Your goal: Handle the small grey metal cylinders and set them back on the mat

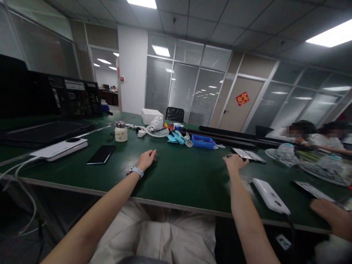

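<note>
though the left hand point(147, 160) looks loosely open, the right hand point(235, 162) partly hides a flat item point(252, 155), grip unclear

A flat packet point(252, 154) lies on the table point(189, 179) just past my right hand point(235, 161), well apart from my left hand point(147, 160). Its upper face is pale and greyish with dark edging, its markings too blurred for me to read. It stretches rightward from my knuckles, partly hidden there; I can't tell whether my fingers touch it.
</note>
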Demonstrator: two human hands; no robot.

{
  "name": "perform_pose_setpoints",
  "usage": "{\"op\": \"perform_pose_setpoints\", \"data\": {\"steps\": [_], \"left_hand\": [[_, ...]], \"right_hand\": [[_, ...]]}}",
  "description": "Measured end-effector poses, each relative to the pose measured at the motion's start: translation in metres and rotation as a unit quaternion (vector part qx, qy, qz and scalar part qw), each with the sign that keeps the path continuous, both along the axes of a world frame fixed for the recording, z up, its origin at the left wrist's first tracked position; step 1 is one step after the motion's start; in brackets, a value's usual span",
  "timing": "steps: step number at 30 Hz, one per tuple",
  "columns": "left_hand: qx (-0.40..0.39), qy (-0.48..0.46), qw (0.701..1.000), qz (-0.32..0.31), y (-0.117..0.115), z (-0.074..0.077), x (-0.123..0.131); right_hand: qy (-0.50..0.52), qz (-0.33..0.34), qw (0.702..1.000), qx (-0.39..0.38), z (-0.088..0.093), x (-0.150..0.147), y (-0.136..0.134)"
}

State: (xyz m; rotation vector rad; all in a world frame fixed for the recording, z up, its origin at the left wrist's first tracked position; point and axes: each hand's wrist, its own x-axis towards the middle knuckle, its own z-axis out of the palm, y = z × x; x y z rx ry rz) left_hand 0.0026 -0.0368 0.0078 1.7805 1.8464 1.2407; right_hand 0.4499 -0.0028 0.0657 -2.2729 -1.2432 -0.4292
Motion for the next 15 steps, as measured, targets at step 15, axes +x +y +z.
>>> {"op": "perform_pose_setpoints", "data": {"steps": [15], "left_hand": [[0.087,-0.035,0.995,-0.046,-0.008,0.007,0.008]], "right_hand": [[0.137,0.542,0.829,0.024,-0.012,-0.266,-0.027]]}}
